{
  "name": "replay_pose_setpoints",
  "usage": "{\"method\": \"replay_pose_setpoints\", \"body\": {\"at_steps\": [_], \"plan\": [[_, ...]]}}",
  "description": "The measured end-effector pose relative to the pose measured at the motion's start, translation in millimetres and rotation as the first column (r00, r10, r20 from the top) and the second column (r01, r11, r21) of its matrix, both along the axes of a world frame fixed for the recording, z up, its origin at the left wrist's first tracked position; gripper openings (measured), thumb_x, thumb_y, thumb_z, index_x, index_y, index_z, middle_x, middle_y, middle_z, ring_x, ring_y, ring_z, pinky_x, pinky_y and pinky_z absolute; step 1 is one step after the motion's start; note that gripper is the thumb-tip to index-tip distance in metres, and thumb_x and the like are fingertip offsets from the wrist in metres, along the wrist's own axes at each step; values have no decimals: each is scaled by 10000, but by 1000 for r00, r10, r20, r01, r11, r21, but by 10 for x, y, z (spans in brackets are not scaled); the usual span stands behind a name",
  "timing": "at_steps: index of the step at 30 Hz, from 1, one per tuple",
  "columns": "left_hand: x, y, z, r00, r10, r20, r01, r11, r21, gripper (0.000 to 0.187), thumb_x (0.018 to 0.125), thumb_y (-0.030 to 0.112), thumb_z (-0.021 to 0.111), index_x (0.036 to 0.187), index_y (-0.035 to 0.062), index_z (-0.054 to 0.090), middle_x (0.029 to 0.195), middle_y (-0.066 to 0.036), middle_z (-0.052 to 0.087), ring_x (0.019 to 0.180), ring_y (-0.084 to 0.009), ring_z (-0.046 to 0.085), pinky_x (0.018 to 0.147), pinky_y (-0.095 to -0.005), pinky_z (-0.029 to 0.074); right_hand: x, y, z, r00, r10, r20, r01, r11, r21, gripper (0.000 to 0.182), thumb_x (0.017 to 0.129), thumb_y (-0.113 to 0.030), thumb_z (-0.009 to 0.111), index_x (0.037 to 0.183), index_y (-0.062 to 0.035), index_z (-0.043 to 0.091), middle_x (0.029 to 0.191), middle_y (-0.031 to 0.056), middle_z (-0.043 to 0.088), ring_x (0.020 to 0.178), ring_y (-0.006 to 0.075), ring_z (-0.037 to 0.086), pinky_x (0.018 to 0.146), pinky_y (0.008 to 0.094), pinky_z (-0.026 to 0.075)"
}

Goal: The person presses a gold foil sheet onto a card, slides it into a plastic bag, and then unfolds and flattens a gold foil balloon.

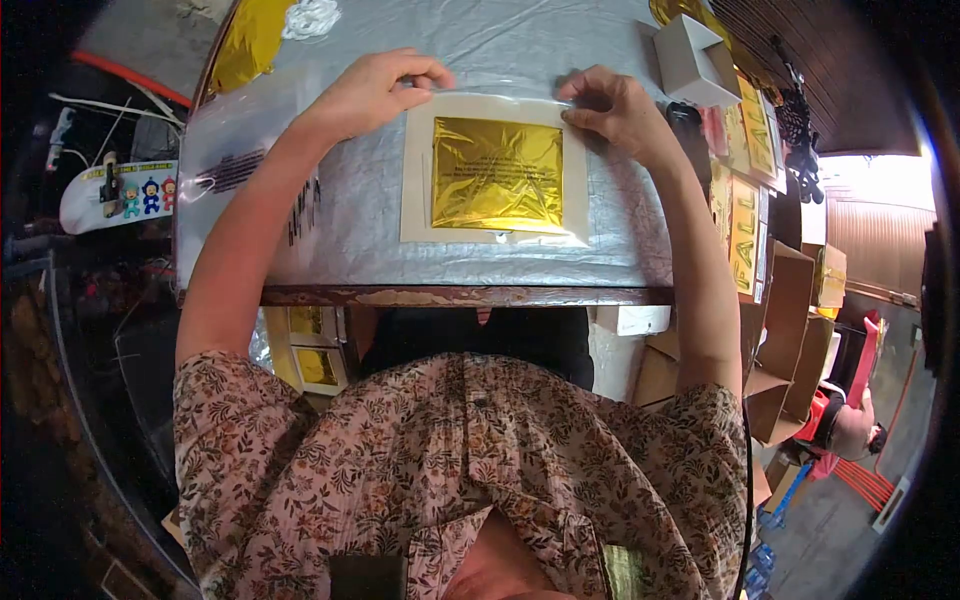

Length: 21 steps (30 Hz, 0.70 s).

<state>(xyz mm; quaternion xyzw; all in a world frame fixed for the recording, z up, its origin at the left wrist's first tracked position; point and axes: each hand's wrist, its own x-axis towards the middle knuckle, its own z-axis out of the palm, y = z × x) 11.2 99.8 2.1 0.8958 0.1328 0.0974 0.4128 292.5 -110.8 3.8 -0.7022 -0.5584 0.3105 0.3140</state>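
A gold foil packet (498, 172) with small dark print lies on a cream card (418, 200), inside or beneath a clear plastic bag (575, 215). The bag lies on the silvery table cover in front of me. At its far left corner, my left hand (385, 90) has its fingers curled and the thumb close to the plastic edge. My right hand (617, 108) pinches the bag's far right corner between thumb and fingers. The clear film between the two hands catches the light.
Clear plastic bags (230, 165) with dark print lie at the left. A white box (693, 62), yellow printed packs (745, 225) and gold foil (250, 45) sit around the table. Cardboard boxes (785, 310) stand right; a person (845, 425) is farther off.
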Motion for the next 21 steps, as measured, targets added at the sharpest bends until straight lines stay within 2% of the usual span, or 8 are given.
{"method": "replay_pose_setpoints", "body": {"at_steps": [3,5,6,8,12,14,18,21], "plan": [[-24,-21,-37,998,-21,52,14,992,125,216,956,72,602,1150,67,696,937,-17,583,852,-147,565,796,-274,465,-76,-88,-66,997,-66,-26,67,996,54,252,881,4,760,1131,7,726,1029,48,700,968,128,653,871,265,525],[-33,-27,-30,998,-21,59,8,978,207,219,967,74,588,1156,74,699,951,-45,593,873,-188,597,816,-293,478,-145,-113,-89,996,-91,-25,94,963,254,137,858,-34,774,994,-21,781,994,85,720,945,192,676,856,308,538],[-52,-68,1,999,-12,44,1,968,252,218,972,84,588,1157,87,703,969,-59,605,900,-223,614,827,-315,488,-167,-132,-111,995,-93,-24,96,963,252,137,858,-34,774,994,-21,781,994,85,720,945,192,676,856,308,538],[-61,-97,4,1000,-4,31,-5,955,295,217,977,93,588,1158,99,708,988,-73,618,927,-257,632,838,-337,498,-203,-172,-144,975,-119,186,38,920,389,126,880,-68,761,996,-26,787,1021,101,717,950,246,671,854,341,536],[-122,-150,-75,988,-47,150,-32,872,488,245,946,78,590,1138,150,722,1032,-27,641,994,-249,648,819,-373,551,-266,-231,-145,907,-180,380,7,910,414,145,884,-62,756,1025,-48,788,1037,87,710,999,240,659,871,324,523],[-141,-183,-81,985,-47,163,-53,830,556,267,920,74,591,1125,179,727,1050,5,649,1015,-231,651,814,-376,580,-246,-255,-153,800,-147,582,-159,883,442,171,883,-75,735,1048,-79,778,1068,87,708,1013,275,655,891,375,517],[-188,-254,-67,991,-93,94,-13,640,768,388,856,39,607,1202,193,690,1100,42,645,1052,-218,633,786,-354,604,-377,-333,-24,681,-147,718,-228,888,399,216,872,-76,710,1081,-105,758,1150,69,696,1079,287,639,944,430,484],[-208,-310,-6,990,-131,51,28,536,844,445,834,54,614,1262,161,669,1112,32,640,1023,-214,618,777,-348,589,-577,-331,90,450,-71,890,-257,944,206,275,883,-145,631,1132,-42,687,1267,118,647,1216,323,584,1106,474,394]]}}
